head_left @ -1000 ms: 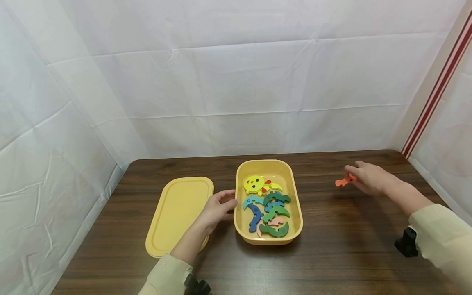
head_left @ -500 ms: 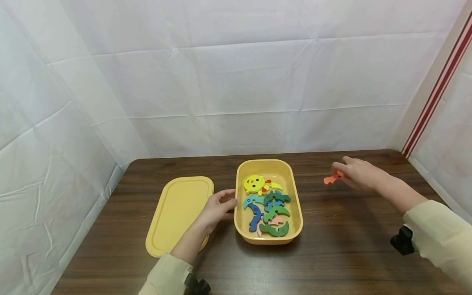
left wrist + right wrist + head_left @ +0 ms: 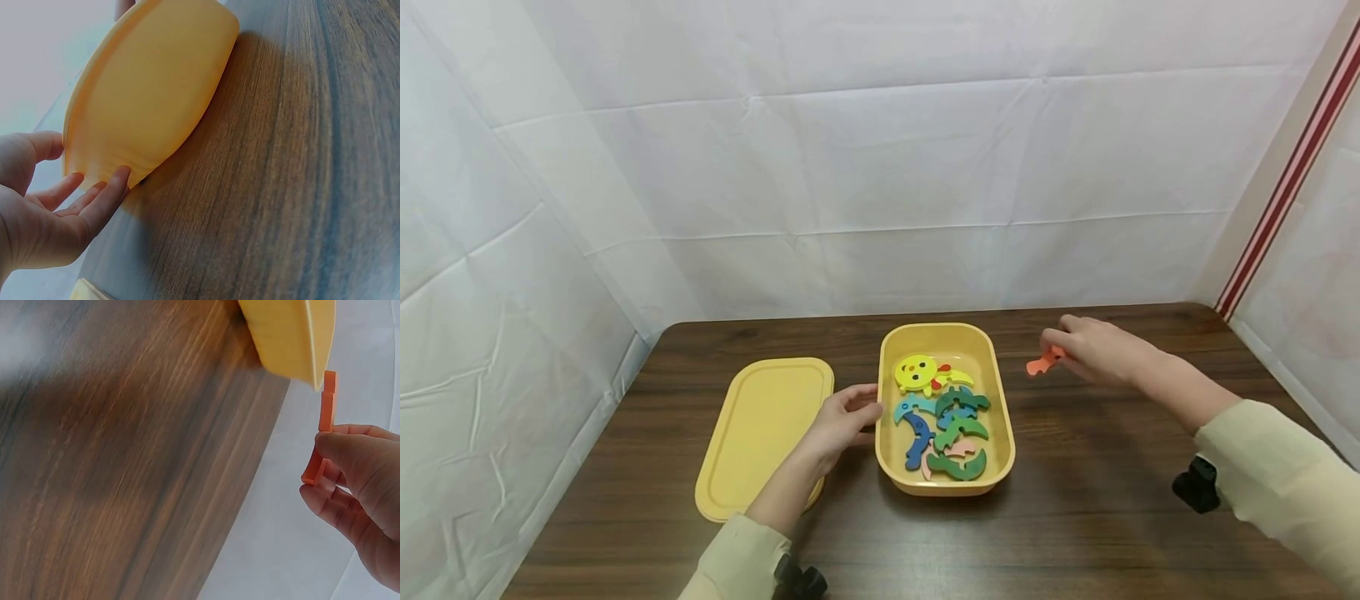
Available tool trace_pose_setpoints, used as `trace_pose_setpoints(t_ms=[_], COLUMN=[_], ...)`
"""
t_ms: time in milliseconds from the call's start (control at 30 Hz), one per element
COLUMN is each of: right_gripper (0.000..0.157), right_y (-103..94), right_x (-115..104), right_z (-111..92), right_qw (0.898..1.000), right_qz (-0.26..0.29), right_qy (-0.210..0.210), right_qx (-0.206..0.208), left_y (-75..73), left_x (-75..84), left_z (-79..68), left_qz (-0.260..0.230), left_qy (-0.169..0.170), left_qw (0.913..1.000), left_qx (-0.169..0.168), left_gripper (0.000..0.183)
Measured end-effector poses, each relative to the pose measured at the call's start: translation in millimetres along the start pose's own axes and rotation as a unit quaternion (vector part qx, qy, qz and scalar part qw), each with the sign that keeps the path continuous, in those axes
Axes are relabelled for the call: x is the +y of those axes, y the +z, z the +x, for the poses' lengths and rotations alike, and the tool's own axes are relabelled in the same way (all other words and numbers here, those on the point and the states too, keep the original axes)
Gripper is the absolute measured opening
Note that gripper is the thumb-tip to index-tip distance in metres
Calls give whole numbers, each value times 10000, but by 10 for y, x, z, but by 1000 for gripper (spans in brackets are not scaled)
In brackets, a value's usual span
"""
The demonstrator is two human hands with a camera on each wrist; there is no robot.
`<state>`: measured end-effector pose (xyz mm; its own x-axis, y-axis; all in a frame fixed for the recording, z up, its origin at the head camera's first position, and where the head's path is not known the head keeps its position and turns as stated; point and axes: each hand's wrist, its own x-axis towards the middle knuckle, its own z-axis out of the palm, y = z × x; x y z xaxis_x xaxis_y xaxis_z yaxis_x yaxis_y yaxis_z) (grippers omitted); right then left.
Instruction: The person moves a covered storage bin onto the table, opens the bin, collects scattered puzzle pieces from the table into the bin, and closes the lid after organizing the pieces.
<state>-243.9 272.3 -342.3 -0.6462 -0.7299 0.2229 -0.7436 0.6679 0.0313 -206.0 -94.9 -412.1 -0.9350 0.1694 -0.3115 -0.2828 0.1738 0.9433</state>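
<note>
A yellow plastic box (image 3: 1004, 450) on the table holds several flat, curved puzzle pieces. Among them are a yellow piece with a face (image 3: 916, 373), a dark blue piece (image 3: 917, 440) and a dark green piece (image 3: 958, 467). My left hand (image 3: 844, 425) rests against the box's left side. In the left wrist view its thumb is at the rim, and its fairly straight fingers (image 3: 107, 200) touch the outer wall. Right of the box, above the table, my right hand (image 3: 1093, 354) pinches an orange puzzle piece (image 3: 1043, 362) between thumb and fingers, as the right wrist view confirms.
A yellow lid (image 3: 763, 437) lies flat on the dark wooden table (image 3: 1075, 517), left of the box and partly behind my left forearm. White sheeting (image 3: 880, 167) rises behind the table and along both sides.
My right hand has moved left toward the box, carrying the orange puzzle piece. The left hand, the box and its contents have stayed in place.
</note>
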Motion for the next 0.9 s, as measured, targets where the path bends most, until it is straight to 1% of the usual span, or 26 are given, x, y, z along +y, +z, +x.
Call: trace_pose_setpoints(t_ms=[367, 600, 900], right_gripper=[20, 21, 20], right_y=[4, -10, 18], right_x=[-252, -357, -525], right_z=[161, 231, 352], right_qw=[9996, 9990, 9977], right_qz=[179, 172, -33], right_qy=[-134, -409, -682], right_qx=[-197, -30, -24], left_y=[6, 10, 4], left_x=[-12, -14, -30], left_z=[6, 8, 14], left_qz=[-11, -29, -63], left_qy=[-15, -17, 55], left_qw=[10000, 10000, 9999], left_qx=[-66, -45, -89], left_gripper=[43, 43, 42])
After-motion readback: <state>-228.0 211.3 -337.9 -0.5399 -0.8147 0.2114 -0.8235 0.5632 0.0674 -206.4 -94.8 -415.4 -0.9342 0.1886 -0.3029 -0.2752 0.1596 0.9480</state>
